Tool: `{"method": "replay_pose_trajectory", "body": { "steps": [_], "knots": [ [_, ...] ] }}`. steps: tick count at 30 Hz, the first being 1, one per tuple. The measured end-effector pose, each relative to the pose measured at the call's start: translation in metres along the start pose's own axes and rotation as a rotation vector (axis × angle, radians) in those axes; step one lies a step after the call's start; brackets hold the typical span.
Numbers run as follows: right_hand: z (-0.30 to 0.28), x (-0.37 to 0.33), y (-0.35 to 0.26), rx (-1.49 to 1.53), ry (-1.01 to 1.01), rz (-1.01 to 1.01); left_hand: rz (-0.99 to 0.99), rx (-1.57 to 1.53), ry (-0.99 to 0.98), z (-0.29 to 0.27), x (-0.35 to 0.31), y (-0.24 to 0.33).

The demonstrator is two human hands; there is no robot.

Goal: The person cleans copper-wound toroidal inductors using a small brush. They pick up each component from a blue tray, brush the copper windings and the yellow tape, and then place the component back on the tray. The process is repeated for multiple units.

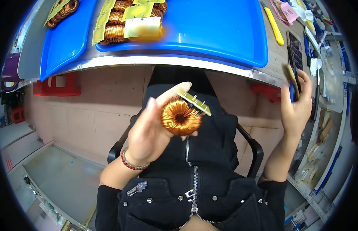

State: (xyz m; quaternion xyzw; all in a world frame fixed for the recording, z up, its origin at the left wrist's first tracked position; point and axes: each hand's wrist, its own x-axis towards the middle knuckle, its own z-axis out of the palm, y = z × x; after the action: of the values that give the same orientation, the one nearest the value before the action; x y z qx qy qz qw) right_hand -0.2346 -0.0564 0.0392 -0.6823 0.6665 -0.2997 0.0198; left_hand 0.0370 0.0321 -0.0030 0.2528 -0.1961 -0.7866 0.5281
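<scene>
Left hand (146,129) held a copper-wound ring coil (170,117), gripped from its left side, one digit stretched up toward the board and fingertips showing under the winding. Coil off the table, in front of the body, its round face and centre hole toward the viewer. Small yellow-green circuit board (195,102) sat at the coil's upper right, tilted, pins standing out of it.

Right hand (296,111) well apart from the left, raised near the table's front edge. Thumb and fingers closed on a slim tool (292,85), tan and blue, blurred; its kind could not be told.

Beaded bracelet (134,163) on the left wrist. Black clothing (213,154) with a zip lay between the forearms; black chair armrests showed on both sides.

Ahead of both hands, a large blue tray (217,30) on the table. At its left end, beyond the left hand, a cluster of copper coils (116,18) with boards attached. Farther left, a second blue tray (67,50) with another coil (64,13) and its board.

Just beyond the right hand, a dark flat object (296,48); past that, a yellow-handled tool (274,25) beside the large tray. Red stools under the table, one far left (57,86) of the left hand, one (265,91) just left of the right hand. Purple mug (10,67) at the far left. Shelving with small packets to the right of the right hand.
</scene>
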Motion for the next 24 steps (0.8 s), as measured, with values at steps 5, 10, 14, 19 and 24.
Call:
{"method": "replay_pose_trajectory", "body": {
  "steps": [5, 10, 14, 19, 24],
  "knots": [
    [0.042, 0.020, 0.016, -0.306, 0.048, 0.086, -0.023, -0.264, 0.040, 0.009, 0.002, -0.017],
    [0.037, 0.026, 0.003, 0.044, 0.179, -0.009, 0.032, -0.292, -0.035, 0.004, -0.001, -0.021],
    [0.020, -0.015, -0.021, 0.609, 0.151, -0.157, 0.084, -0.257, -0.025, 0.003, 0.002, -0.023],
    [0.023, -0.067, -0.058, 0.365, -0.110, -0.674, 0.063, -0.196, -0.026, 0.004, 0.005, -0.027],
    [0.043, -0.042, -0.038, 0.172, 0.211, -0.598, 0.033, -0.269, -0.032, -0.005, -0.001, -0.034]
  ]
}}
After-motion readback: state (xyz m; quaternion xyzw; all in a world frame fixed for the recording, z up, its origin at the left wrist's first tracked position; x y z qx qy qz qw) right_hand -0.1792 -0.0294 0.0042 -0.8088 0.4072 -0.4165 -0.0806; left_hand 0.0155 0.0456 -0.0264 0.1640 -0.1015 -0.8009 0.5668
